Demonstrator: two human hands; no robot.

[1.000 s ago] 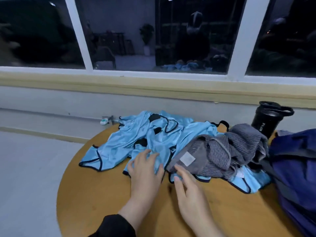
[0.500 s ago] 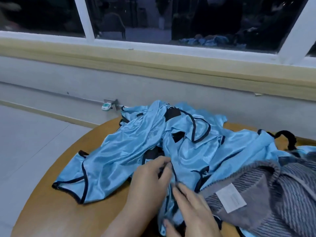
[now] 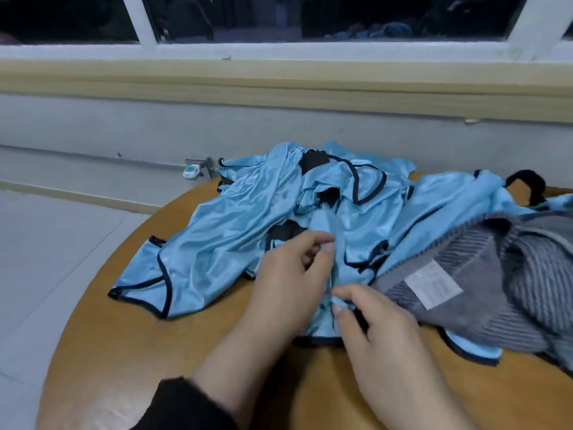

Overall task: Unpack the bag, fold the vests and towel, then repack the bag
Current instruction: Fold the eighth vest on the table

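Both hands pinch the blue vests (image 3: 248,231) at frame centre: left hand (image 3: 288,274) and right hand (image 3: 376,321), fingers curled. The grey towel (image 3: 483,293), lower right, bears a white label (image 3: 433,283), its print unreadable.

The scene is seen through one wide-angle view, taken from head height and aimed forward and down. The round table (image 3: 102,352) is looked at from close above its near edge, with the forearms entering from the bottom of the frame. The window frame (image 3: 279,52) and the wall below it are faced squarely. Straight lines are bowed toward the edges.
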